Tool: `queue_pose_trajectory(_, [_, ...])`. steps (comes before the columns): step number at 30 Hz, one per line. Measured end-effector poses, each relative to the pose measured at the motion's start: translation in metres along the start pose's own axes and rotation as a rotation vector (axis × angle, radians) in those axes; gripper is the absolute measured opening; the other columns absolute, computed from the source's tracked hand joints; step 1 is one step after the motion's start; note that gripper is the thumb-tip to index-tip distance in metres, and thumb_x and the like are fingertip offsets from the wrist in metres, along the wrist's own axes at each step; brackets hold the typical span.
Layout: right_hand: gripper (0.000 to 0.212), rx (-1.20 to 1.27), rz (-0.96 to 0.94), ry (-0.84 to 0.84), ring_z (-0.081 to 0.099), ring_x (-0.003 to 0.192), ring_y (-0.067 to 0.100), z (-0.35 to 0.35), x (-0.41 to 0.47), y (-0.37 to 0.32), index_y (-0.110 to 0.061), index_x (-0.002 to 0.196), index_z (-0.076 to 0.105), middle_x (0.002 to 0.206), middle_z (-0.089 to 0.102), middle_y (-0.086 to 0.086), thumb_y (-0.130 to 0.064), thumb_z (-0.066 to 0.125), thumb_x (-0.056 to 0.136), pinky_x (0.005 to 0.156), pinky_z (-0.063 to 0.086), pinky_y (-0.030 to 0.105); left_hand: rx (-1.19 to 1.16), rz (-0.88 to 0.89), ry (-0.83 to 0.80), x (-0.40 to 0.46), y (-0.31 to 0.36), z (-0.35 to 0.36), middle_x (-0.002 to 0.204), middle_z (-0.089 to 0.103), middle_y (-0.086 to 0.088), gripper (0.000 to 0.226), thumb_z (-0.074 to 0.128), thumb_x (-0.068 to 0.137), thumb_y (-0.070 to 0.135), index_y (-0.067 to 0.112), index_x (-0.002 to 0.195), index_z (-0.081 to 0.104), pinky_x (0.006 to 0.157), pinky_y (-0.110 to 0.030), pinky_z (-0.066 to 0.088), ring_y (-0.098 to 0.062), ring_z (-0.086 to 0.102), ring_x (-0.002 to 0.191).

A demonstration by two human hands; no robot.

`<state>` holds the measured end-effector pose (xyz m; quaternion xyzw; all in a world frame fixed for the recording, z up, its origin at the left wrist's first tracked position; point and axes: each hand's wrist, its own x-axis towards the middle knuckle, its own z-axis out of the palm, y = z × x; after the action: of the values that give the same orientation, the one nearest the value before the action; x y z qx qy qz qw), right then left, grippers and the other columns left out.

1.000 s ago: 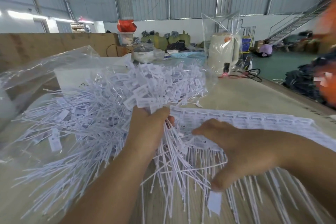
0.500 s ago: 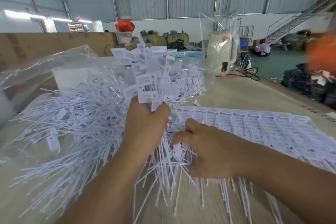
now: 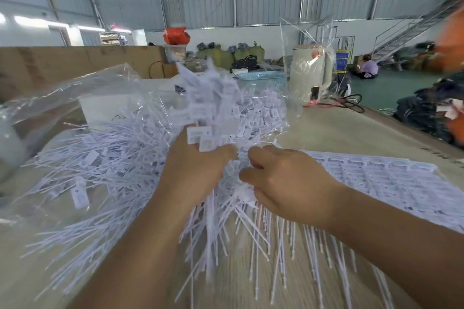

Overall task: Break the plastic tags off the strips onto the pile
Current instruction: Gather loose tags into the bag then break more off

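My left hand (image 3: 193,170) grips a thick bunch of white plastic tags (image 3: 208,113), heads up and tails fanning down toward me. My right hand (image 3: 283,183) sits just to its right, fingers curled, pinching the tags at the near end of the flat strips (image 3: 376,178) that lie on the table to the right. The loose pile of broken-off tags (image 3: 95,165) spreads over clear plastic sheeting on the left and behind my hands.
Clear plastic bag (image 3: 62,98) billows at the left. A cream kettle wrapped in plastic (image 3: 310,75) and a blue basket (image 3: 261,75) stand at the back. A cardboard wall (image 3: 62,63) lines the far left. The table edge (image 3: 411,138) runs along the right.
My left hand lifted the bunch of tags up off the strips and holds it upright. My right hand slid left and closed in against the bunch.
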<state>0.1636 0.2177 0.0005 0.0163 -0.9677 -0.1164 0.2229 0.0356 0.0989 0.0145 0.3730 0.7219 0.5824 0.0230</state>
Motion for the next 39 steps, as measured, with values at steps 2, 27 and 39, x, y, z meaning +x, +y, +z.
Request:
queue_pose_trajectory(2, [0.023,0.030,0.006,0.095,0.052,0.062,0.029,0.004,0.004,0.002,-0.007,0.092,0.069,0.078,0.053,0.012,0.001,0.069,0.071,0.049,0.049,0.038,0.048,-0.084,-0.172,0.001,-0.004,0.004,0.042,0.058,0.006,0.018,0.065,0.084,0.016,0.012,0.067,0.061,0.033,-0.012,0.033,-0.006,0.052,0.033])
queue_pose_trajectory(27, [0.057,0.436,0.803,-0.205,0.044,0.055,0.013,0.012,0.005,-0.010,-0.021,0.063,0.040,0.061,0.043,-0.005,-0.076,0.046,0.077,0.052,0.031,0.029,0.201,-0.072,-0.217,0.009,-0.015,-0.005,0.064,0.070,0.017,0.019,0.069,0.064,0.017,0.033,0.073,0.067,0.054,-0.023,0.049,-0.002,0.065,0.053])
queue_pose_trajectory(39, [0.038,0.967,0.847,-0.242,0.037,0.033,0.009,0.031,0.030,-0.025,-0.021,0.046,0.044,0.037,0.039,-0.009,-0.028,0.066,0.077,0.041,0.027,0.016,0.229,-0.060,-0.151,0.011,-0.016,-0.008,0.067,0.067,0.025,0.014,0.071,0.068,0.019,0.029,0.077,0.067,0.044,-0.013,0.038,0.005,0.062,0.055])
